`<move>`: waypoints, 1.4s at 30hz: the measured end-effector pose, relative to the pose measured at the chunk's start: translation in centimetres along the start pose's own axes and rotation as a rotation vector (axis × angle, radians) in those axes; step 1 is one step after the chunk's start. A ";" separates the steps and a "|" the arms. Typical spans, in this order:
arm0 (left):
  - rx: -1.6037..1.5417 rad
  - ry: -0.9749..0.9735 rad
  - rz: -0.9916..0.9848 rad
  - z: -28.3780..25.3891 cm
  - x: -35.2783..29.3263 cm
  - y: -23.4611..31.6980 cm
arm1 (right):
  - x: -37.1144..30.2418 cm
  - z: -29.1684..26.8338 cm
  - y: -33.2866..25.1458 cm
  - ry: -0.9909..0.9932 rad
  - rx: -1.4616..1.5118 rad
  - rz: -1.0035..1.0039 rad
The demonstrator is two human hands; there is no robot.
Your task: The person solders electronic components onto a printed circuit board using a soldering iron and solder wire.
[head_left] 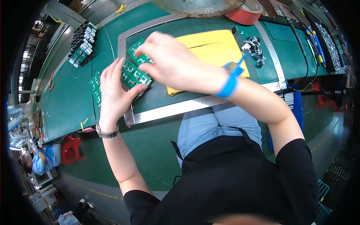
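My left hand [113, 86], with a metal watch at its wrist, curves its thumb and fingers around the edges of a green circuit board [134, 75] dotted with small parts. Just beyond it, my right hand [167, 60] grips a second green circuit board [135, 47] between curled fingers and thumb; the hand partly covers that board. A blue band [229, 85] circles my right wrist. Another green board [95, 88] lies on the mat to the left of my left hand.
A metal frame [165, 113] borders the work area, with a yellow pad [215, 47] inside. Small black-and-white parts [253, 48] lie right of the pad. A stack of components [83, 43] stands at far left. Red tape [245, 15], a soldering iron [296, 32] and a parts tray [326, 41] are at far right.
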State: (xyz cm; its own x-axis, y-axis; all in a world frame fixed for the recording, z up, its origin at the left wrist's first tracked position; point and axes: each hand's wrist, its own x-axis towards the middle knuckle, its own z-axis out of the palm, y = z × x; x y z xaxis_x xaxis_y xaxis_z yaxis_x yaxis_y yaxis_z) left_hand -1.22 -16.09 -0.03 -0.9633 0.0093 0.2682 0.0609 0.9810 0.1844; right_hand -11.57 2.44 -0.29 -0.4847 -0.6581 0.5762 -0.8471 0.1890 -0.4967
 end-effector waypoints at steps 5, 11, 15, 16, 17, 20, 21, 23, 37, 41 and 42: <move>-0.218 -0.050 -0.080 -0.6 0.3 -0.5 | -4.2 -11.0 3.4 -0.028 -0.303 0.143; -0.058 -0.004 0.075 0.3 2.2 0.9 | -9.0 -15.4 5.0 -0.322 -0.757 0.240; 0.005 -0.062 0.088 2.5 4.5 0.3 | -10.2 -15.8 5.9 -0.309 -0.645 0.336; 0.000 -0.074 0.093 2.6 4.7 0.0 | -10.3 -15.8 6.3 -0.274 -0.619 0.361; 0.005 -0.075 0.088 2.5 4.6 -0.3 | -10.4 -15.6 6.8 -0.217 -0.596 0.332; -0.012 -0.080 0.038 2.6 5.3 -0.6 | -10.6 -15.9 7.1 -0.169 -0.563 0.283; -0.058 -0.091 0.018 2.3 5.5 -0.6 | -10.7 -15.9 7.2 -0.171 -0.576 0.303; -0.077 -0.075 -0.004 1.7 5.6 -0.4 | -10.7 -15.8 7.5 -0.116 -0.552 0.242; -0.100 -0.157 0.244 1.3 4.6 5.5 | -10.0 -14.7 3.3 -0.296 -0.496 0.140; 0.114 -0.114 0.175 3.4 4.7 7.5 | -10.1 -14.4 2.8 -0.362 -0.576 0.091; 0.197 -0.064 0.135 3.9 5.1 7.6 | -10.2 -14.4 2.7 -0.364 -0.589 0.084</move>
State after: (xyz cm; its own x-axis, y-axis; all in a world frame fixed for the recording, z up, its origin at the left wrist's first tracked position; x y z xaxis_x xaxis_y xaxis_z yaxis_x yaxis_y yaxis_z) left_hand -6.66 -7.89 -0.93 -0.9648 0.1488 0.2167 0.1439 0.9888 -0.0386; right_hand -12.04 20.13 1.86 -0.5371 -0.8069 0.2459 -0.8370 0.5461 -0.0361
